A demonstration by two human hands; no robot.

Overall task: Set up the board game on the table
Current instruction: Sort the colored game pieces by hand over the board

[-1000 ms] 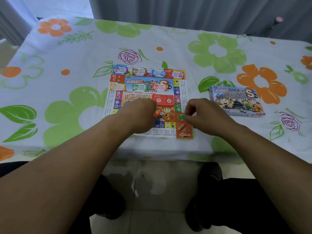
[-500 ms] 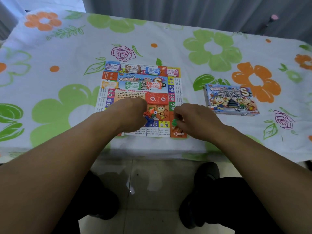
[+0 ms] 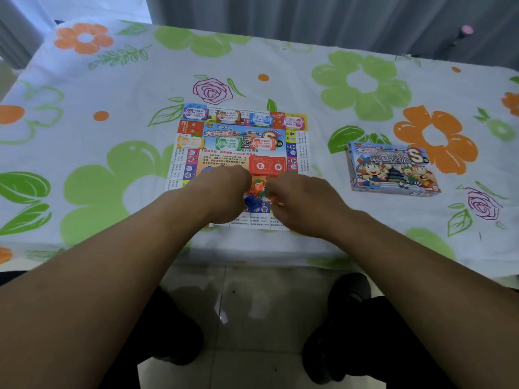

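— What furniture is there?
— One table across the middle of the frame. It is draped in a white tablecloth printed with big green and orange flowers, purple roses and leaves, and the cloth hangs over the near edge.
— And behind it?
— Grey curtains in vertical folds run along the top of the frame. At the upper left there is a bright pale strip between folds; whether it is a window pane I cannot tell.
— The floor?
— Pale glossy tiles at the bottom centre, with thin grout lines and soft reflections.
— The light?
— Soft and cool, brightest at the upper left.
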